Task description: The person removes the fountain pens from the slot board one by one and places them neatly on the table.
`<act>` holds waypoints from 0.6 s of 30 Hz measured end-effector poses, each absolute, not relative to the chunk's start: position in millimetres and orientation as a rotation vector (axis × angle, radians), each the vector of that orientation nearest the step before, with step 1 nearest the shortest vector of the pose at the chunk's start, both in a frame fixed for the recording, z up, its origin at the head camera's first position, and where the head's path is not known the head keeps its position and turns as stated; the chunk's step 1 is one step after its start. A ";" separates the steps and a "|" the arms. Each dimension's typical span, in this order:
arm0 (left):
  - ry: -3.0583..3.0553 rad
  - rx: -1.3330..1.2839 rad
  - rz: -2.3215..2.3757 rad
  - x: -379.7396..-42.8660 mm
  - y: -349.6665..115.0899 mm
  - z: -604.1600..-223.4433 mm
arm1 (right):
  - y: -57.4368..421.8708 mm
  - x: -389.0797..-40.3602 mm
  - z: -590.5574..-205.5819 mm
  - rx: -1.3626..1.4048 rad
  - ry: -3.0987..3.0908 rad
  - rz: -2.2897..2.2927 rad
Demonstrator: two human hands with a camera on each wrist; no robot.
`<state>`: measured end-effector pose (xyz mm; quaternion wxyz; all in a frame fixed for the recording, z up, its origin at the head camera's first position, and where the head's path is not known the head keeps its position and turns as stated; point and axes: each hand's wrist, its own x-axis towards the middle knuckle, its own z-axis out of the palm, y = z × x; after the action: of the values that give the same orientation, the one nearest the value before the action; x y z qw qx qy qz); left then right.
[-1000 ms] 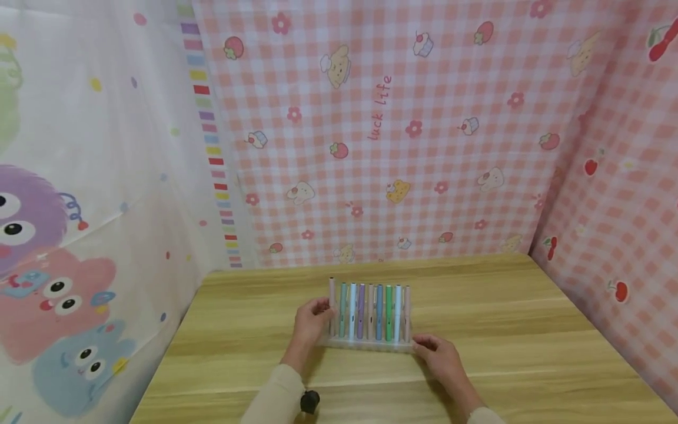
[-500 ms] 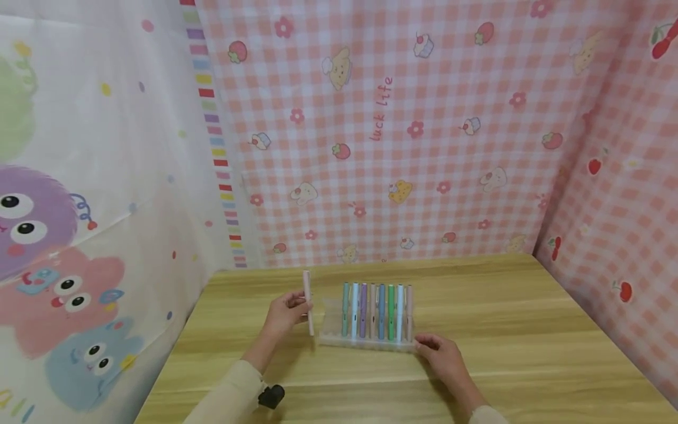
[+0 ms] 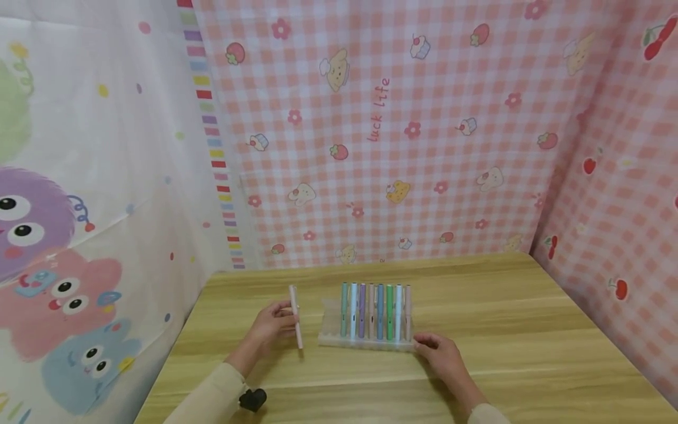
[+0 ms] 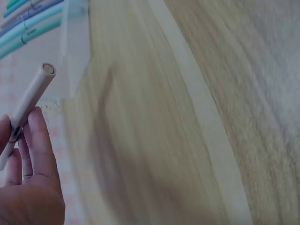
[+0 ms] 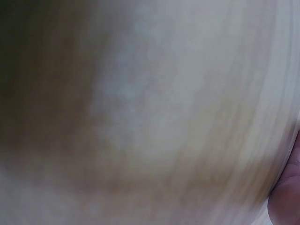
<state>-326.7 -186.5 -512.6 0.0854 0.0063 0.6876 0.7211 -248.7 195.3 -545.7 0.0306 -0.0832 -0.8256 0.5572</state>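
Note:
A pale pink pen (image 3: 296, 318) stands tilted in my left hand (image 3: 272, 324), pinched between thumb and fingers above the table. In the left wrist view, the same pen (image 4: 32, 96) shows its round end pointing up, with the fingers (image 4: 41, 145) behind it. To its right is a clear plastic pen holder (image 3: 331, 339) with several capped pens in a row: teal, light blue, purple, blue, green (image 3: 389, 312) and dusty pink. Its left end has a bare stretch. My right hand (image 3: 436, 352) grips the holder's right corner; its fingertips are partly hidden.
The wooden table (image 3: 503, 330) extends around the holder on every side. A pink checked cloth (image 3: 450, 153) hangs behind it, and a white cartoon cloth (image 3: 132, 247) hangs at the left. A black device (image 3: 253, 400) sits at the left wrist.
My left hand has lifted the pale pink pen from the holder's left end and carried it left, then lower and tilted. The right hand has stayed at the holder's corner.

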 end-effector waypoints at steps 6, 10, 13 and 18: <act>2.077 -0.030 2.100 -334.1 -192.9 -519.0 | 196.8 -249.6 -545.0 -0.261 -2.566 1.705; 2.073 -0.046 2.070 -336.7 -198.1 -522.4 | 196.3 -250.5 -545.6 -0.288 -2.565 1.718; 2.058 -0.071 2.046 -338.0 -201.4 -527.2 | 196.2 -250.3 -545.4 -0.290 -2.561 1.726; 2.056 -0.086 2.007 -338.5 -205.1 -535.5 | 196.3 -249.1 -543.7 -0.267 -2.565 1.718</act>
<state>-338.5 -205.1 -535.5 0.1330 -0.0297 0.7090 0.6919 -249.1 196.3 -543.7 0.0216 -0.0862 -0.8276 0.5542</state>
